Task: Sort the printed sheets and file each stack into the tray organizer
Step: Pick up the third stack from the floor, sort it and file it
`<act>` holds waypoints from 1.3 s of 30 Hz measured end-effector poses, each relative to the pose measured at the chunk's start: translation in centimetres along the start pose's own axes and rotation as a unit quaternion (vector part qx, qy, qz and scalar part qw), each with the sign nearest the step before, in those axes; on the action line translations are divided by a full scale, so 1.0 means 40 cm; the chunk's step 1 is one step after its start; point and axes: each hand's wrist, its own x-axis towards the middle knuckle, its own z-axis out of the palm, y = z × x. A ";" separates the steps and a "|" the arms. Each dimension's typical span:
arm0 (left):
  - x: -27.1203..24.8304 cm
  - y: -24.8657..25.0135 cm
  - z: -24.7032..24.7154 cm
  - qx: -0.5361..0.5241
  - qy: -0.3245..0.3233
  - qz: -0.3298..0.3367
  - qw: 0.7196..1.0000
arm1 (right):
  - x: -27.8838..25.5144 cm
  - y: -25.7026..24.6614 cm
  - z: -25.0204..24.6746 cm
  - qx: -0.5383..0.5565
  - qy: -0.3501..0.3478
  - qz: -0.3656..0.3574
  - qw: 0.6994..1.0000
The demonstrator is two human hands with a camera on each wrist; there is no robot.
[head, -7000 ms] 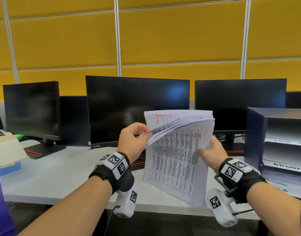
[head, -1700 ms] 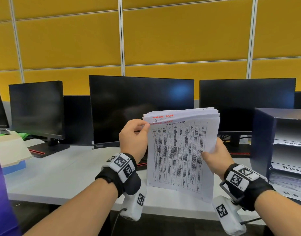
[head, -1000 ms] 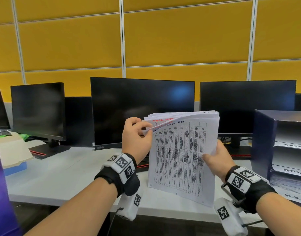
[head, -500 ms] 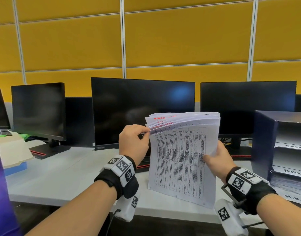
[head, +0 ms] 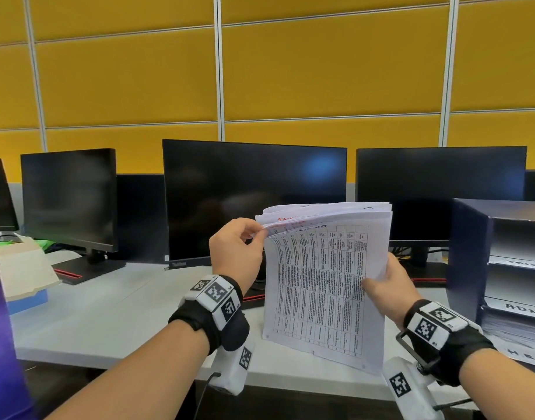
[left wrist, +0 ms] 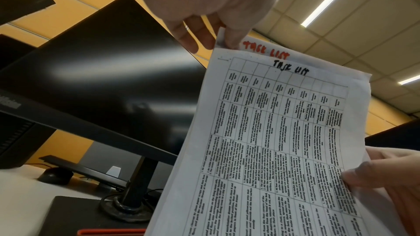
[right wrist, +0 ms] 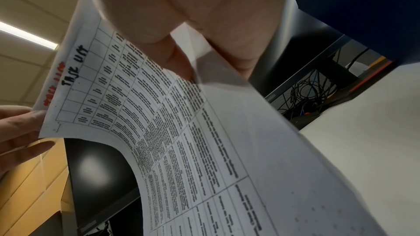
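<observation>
Your right hand [head: 387, 294] grips the gridded "TASK LIST" stack [head: 323, 286]; your left hand [head: 236, 253] pinches its 11 o'clock corner; the print is unreadable.

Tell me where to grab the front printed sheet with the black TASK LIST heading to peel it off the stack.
Pinch the front white printed sheet at its top left corner, coming from the left. That corner curls forward, clear of the sheets behind, where the left hand fans the tops. The right hand grips the white paper stack at its right edge, so that side is taken.
</observation>
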 end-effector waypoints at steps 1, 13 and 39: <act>0.000 -0.001 0.001 -0.001 -0.003 0.001 1.000 | 0.000 0.000 0.000 0.002 -0.003 0.000 1.000; 0.000 -0.017 0.012 0.025 -0.048 0.038 0.998 | 0.001 0.002 0.000 0.015 -0.006 0.008 1.000; -0.009 -0.002 0.007 0.033 -0.123 0.045 0.991 | -0.013 -0.014 -0.003 0.013 -0.013 0.009 1.000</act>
